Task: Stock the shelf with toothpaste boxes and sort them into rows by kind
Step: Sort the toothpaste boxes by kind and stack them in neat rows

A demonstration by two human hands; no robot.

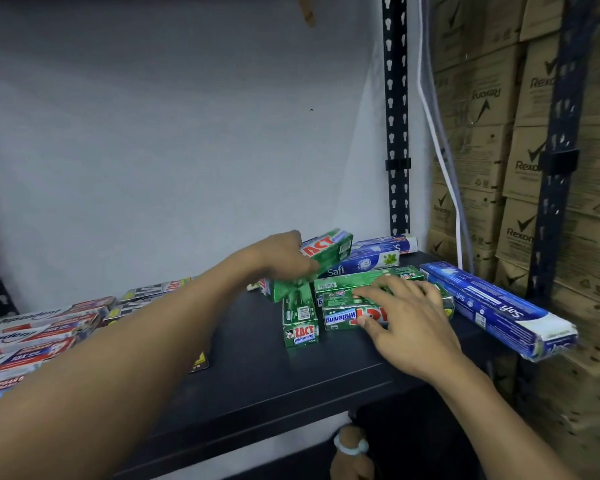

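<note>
Head view takes in, biggest first, a wall of brown cartons (541, 174) stacked well to the right of the green Zact pile (340, 296). Under that pile runs the black shelf (257, 372), with a slotted upright post (395, 133) rising behind and to the right of it. Far to the pile's left lies a row of red and white boxes (39, 337), already grouped by kind, with a few black and white boxes (149, 292) between them and the pile. Just right of the pile a long blue Safi box (499, 306) lies aslant, its near end hanging past the shelf's edge; I judge it could tip off if nudged, and it crowds the room a green row would need. Behind the pile lie more blue Safi boxes (364, 261), hemming it at the back. The right hand (406, 317) rests flat on top of the pile, fingers spread and uncurled, thumb on its front face, probably to steady it while another box joins. The left hand (281, 259) curls its fingers round one green Zact box (329, 249), held tilted and blurred above the pile's back left corner, seemingly bound for the same kind. One more green box (300, 323) lies end-on, touching the pile's left side. A small yellow and black tag (199, 362) lies left of the pile, half hidden by the left forearm.
</note>
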